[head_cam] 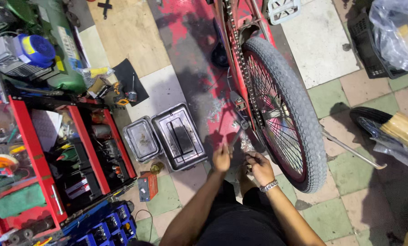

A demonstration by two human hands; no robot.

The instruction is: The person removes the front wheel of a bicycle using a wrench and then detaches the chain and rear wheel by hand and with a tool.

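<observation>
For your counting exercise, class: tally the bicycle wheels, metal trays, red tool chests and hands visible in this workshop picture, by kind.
Bicycle wheels: 2 (spoked rear wheel, partly hidden wheel)
Metal trays: 2 (small tray, large tray)
Red tool chests: 1 (tool chest)
Hands: 2 (left hand, right hand)
Total: 7

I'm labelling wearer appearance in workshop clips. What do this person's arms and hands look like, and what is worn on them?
Both forearms are bare, with no sleeves or gloves in view. The left hand wears nothing visible. The right hand has a silver metal link watch band around its wrist. No rings or markings can be made out. Dark clothing shows between the arms.
</observation>
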